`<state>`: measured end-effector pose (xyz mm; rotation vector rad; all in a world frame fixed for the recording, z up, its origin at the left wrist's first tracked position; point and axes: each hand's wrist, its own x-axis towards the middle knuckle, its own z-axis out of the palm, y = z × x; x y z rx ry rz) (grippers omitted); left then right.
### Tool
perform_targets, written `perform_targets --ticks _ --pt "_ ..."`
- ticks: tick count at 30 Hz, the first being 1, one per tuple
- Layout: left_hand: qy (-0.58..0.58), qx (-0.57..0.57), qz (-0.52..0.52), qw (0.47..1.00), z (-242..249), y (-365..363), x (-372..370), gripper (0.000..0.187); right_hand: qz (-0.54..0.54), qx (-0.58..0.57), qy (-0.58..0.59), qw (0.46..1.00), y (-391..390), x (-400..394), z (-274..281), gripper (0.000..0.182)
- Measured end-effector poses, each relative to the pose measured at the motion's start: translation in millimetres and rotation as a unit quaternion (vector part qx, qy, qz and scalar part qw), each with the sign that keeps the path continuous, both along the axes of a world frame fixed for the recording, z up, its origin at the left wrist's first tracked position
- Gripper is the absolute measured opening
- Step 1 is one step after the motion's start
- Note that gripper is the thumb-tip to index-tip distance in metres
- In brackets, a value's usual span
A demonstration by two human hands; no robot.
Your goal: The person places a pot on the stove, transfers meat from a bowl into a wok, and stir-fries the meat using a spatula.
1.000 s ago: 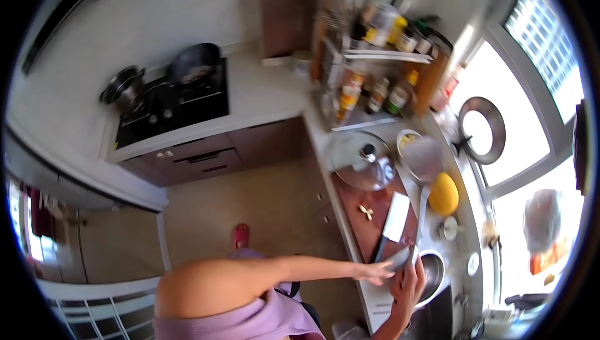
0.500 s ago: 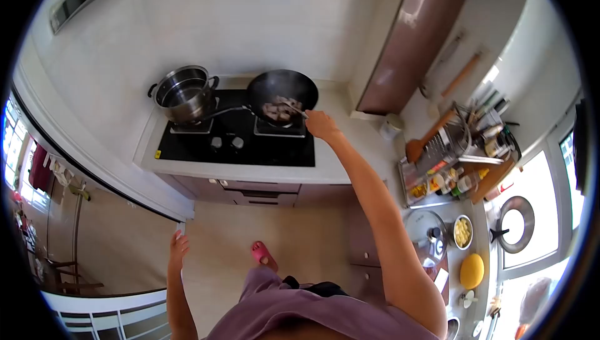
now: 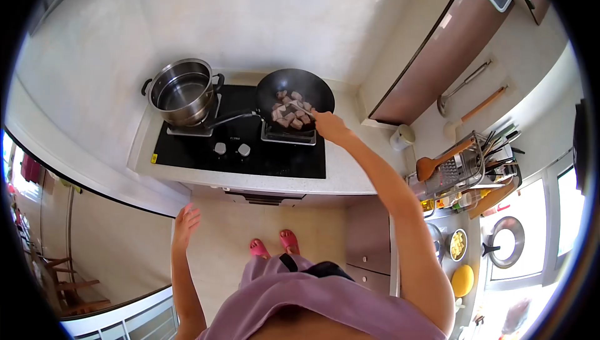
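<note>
My right hand [image 3: 331,127] is closed on the handle of a utensil [image 3: 301,109] whose far end is among the meat chunks. Several browned and pinkish meat chunks [image 3: 291,117] lie in a black wok [image 3: 312,84] on the right burner, and a little steam rises there. The wok's long handle [image 3: 232,117] points left. Away from the stove, low on the left, my left hand [image 3: 185,224] is raised with its fingers apart and holds nothing.
A steel pot [image 3: 183,93] stands on the left burner of the black stove [image 3: 269,164]. On the right are a utensil rack [image 3: 459,168], a white jar [image 3: 402,137], a bowl of yellow pieces [image 3: 458,244] and a yellow fruit [image 3: 462,280]. A cabinet [image 3: 369,240] stands below.
The view has shifted, and both feet now show. The meat chunks are more spread out in the wok. My left hand is a little higher, with its fingers more spread.
</note>
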<state>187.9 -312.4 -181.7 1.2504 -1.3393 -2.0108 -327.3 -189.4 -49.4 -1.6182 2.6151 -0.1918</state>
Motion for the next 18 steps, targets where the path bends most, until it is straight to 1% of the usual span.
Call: perform_targets --ticks 1,2,5,6,7,8,10,11,12,14,15,17,18 --pt "0.014 0.013 0.0 1.0 7.5 5.0 -1.1 0.05 0.022 0.007 0.0 1.0 13.4 -6.2 8.7 0.033" --pt "0.009 0.017 -0.001 1.0 4.3 10.9 5.7 0.05 0.042 0.015 -0.003 0.999 30.0 -11.0 16.4 0.032" --pt "0.0 0.029 0.065 0.997 -23.6 27.5 37.2 0.046 0.03 0.029 0.002 0.999 69.9 3.5 70.5 0.027" --pt "0.002 0.027 0.067 0.997 -34.8 30.6 48.7 0.046 0.042 0.021 -0.006 0.999 81.4 12.6 87.8 0.022" --pt "-0.017 0.037 0.101 0.994 -45.4 35.0 60.6 0.046 0.054 0.016 -0.016 0.998 88.7 18.2 94.1 0.018" --pt "-0.037 0.047 0.134 0.989 -53.2 40.0 69.7 0.045 0.056 0.016 -0.016 0.998 90.5 18.8 85.7 0.018" --pt "-0.043 0.054 0.158 0.985 -61.3 46.9 79.8 0.045 0.126 0.006 -0.018 0.992 81.3 17.5 56.9 0.017" --pt "-0.05 0.062 0.18 0.981 -64.2 48.1 84.0 0.044 0.059 0.062 -0.018 0.996 65.9 22.2 40.9 0.019" --pt "-0.049 0.06 0.181 0.98 -64.2 50.2 84.7 0.044 0.061 0.06 -0.018 0.996 53.4 23.2 22.8 0.019" --pt "-0.037 0.062 0.187 0.98 -63.1 56.3 84.5 0.043 0.02 -0.017 0.019 0.999 32.0 20.1 -7.3 0.024" --pt "-0.035 0.06 0.192 0.979 -61.1 62.4 86.8 0.043 0.025 -0.019 0.02 0.999 26.3 16.8 -12.5 0.024" --pt "-0.04 0.072 0.183 0.98 -60.3 75.9 92.0 0.044 -0.016 -0.044 0.001 0.999 15.4 7.3 -14.4 0.03" --pt "-0.039 0.073 0.187 0.979 -62.6 84.6 97.5 0.044 -0.012 -0.043 0.001 0.999 13.2 3.4 -11.8 0.03"
